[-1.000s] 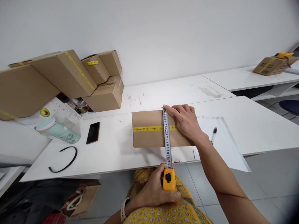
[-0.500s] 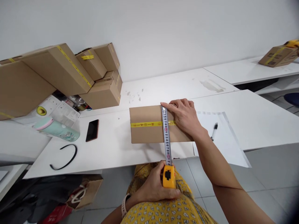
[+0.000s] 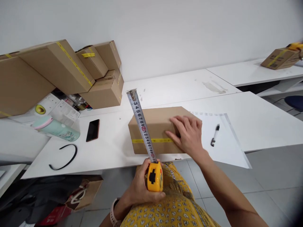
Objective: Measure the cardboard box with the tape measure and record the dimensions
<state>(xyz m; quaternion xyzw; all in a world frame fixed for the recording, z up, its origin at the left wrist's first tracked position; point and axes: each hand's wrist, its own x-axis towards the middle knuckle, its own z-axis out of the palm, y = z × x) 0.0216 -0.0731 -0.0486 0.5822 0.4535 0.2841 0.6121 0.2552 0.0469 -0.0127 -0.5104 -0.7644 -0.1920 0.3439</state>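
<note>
A yellow tape measure (image 3: pixel 155 178) sits in my left hand (image 3: pixel 141 186), its fingers wrapped round the case near my lap. The extended steel blade (image 3: pixel 144 128) points up and away, over the left part of a cardboard box (image 3: pixel 158 118), its hooked end in the air beyond the box. My right hand (image 3: pixel 189 134) grips the right part of that box, thumb on the taped face and fingers over the upper edge. The box has yellow tape (image 3: pixel 163 140) along its side and lies tilted near the table's front edge.
Several cardboard boxes (image 3: pixel 101 96) are stacked at the left back. A phone (image 3: pixel 92 130), a green tumbler (image 3: pixel 58 128) and a black headband (image 3: pixel 71 159) lie on the left. Paper sheets (image 3: pixel 226 148) with a pen (image 3: pixel 215 135) lie on the right. Another taped box (image 3: pixel 276 59) stands far right.
The blade's end has come off the box's far edge and swung up to the left. My right hand has let go of the blade and shifted onto the box, which has turned its taped face toward me.
</note>
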